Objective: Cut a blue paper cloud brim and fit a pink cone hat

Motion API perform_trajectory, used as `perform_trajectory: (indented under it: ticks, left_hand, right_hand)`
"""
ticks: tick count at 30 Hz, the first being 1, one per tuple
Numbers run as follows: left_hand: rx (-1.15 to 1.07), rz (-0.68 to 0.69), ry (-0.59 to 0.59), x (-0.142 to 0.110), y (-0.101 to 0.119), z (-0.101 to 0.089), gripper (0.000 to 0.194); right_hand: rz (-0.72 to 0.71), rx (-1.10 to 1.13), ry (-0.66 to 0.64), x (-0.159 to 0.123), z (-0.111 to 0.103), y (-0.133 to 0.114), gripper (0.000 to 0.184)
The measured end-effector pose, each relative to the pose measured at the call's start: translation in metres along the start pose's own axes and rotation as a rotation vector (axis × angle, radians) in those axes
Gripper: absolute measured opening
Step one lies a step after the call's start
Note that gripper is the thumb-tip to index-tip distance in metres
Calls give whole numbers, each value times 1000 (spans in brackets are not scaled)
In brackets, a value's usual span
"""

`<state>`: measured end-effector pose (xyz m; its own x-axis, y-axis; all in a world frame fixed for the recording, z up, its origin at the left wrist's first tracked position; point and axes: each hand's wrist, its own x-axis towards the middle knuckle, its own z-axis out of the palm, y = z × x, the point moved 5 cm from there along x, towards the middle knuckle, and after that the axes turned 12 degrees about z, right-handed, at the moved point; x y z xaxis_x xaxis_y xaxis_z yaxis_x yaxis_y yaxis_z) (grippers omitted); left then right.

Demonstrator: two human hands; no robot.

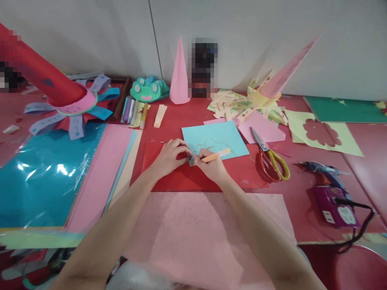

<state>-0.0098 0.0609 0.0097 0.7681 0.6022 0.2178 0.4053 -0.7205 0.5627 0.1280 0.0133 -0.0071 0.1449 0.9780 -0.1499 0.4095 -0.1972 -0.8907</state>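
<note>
My right hand [213, 167] grips an orange marker [215, 156] with a pale yellow end. Its fingertips are at the lower left of a light blue sheet of paper [216, 135]. A scalloped outline in brownish line is drawn across that sheet's lower half. My left hand [172, 158] is bent with thumb and fingers drawn together, meeting the right fingertips. Between the two hands is a small dark greenish bit [191, 160], too small to name. The marker's tip is hidden by my fingers. Under both hands lies a red board [181, 181].
Right of the sheet are scissors [266, 155] and a glue gun [325, 171] beside a purple power strip [335, 207]. Behind stand a pink paper cone [180, 76], a green frog craft [148, 89] and paper strips [226, 102]. Plastic-wrapped blue paper [51, 173] lies left.
</note>
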Motion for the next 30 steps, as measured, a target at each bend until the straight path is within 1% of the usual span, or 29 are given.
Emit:
perform_trajectory:
  ticks: [5,10,15,18,21,24,27,30]
  left_hand:
    - [-3,15,3,0,0,0,8]
    - [5,14,7,0,-1,0,8]
    - [2,20,8,0,-1,1,8]
    - [8,22,10,-1,0,1,9]
    - [9,13,7,-1,0,1,9]
    - [2,6,-5,-1,0,0,10]
    - [3,6,-6,0,0,1,10]
    - [0,11,-2,-1,0,1,9]
  right_hand:
    - [14,11,-7,-1,-1,0,34]
    - [44,64,-77,-3,0,-1,33]
    - [62,24,-66,-3,0,0,32]
    - [66,47,-81,-3,1,0,32]
    - [50,59,-68,-3,0,0,32]
    - [67,35,-55,-3,0,1,32]
    - [90,37,-64,-3,0,1,31]
    - [82,68,-81,-3,0,0,30]
